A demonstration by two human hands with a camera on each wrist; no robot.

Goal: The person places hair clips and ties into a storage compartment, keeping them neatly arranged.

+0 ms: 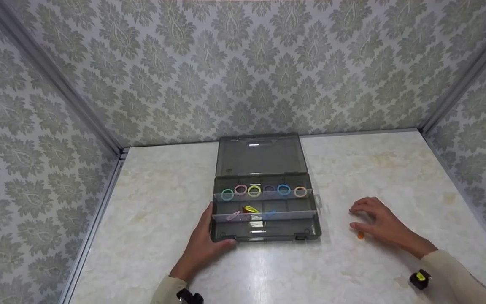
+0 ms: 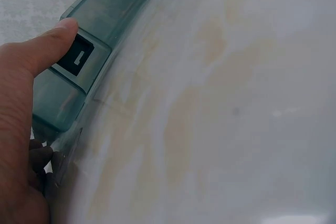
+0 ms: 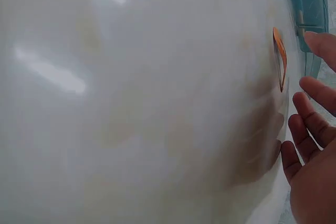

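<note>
A smoky grey plastic organizer box (image 1: 285, 228) lies with its lid (image 1: 262, 156) folded back. My left hand (image 1: 201, 247) holds its front left corner, thumb (image 2: 55, 45) over the front by the black latch (image 2: 76, 55) and fingers along the side. To the right of the box, my right hand (image 1: 380, 221) hovers over the table with fingers spread and slightly bent, holding nothing. Just below its thumb lies an orange hair clip (image 3: 281, 56). In the box's back row stand several coloured rings like hair ties (image 1: 254, 191). Its middle row holds a yellow clip (image 1: 251, 209), a pink clip (image 1: 233, 215) and a blue clip (image 1: 270, 213).
The box stands on a pale marbled table (image 1: 154, 202). Patterned wall panels (image 1: 243, 71) rise behind the table and at both sides. Clear dividers (image 1: 285, 215) split the box into rows.
</note>
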